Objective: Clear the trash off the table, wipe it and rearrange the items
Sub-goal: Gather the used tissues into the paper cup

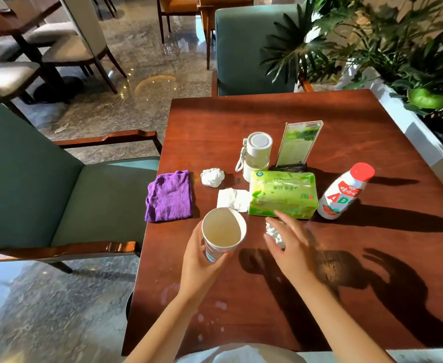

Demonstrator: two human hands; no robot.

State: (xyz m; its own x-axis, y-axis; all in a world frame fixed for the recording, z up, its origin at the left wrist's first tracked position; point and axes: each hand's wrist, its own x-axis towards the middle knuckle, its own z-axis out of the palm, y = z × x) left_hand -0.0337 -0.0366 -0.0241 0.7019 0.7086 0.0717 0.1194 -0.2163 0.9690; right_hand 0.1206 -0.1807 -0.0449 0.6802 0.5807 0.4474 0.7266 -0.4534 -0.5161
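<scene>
My left hand (202, 260) grips an empty white paper cup (223, 231) just above the brown wooden table (346, 297). My right hand (291, 247) curls its fingers around a crumpled white tissue (274, 233) in front of the green tissue pack (283, 195). Another crumpled tissue ball (212, 176) and a flat folded napkin (232, 199) lie left of the pack. A purple cloth (169, 196) lies at the table's left edge. Pale liquid spots (220, 306) mark the near part of the table.
A white tumbler with a strap (257, 153) and a green menu stand (300, 142) stand behind the pack. A white drink bottle with a red cap (346, 192) lies tilted at the right. Green armchairs (58, 192) stand left and beyond; plants (398, 48) fill the right.
</scene>
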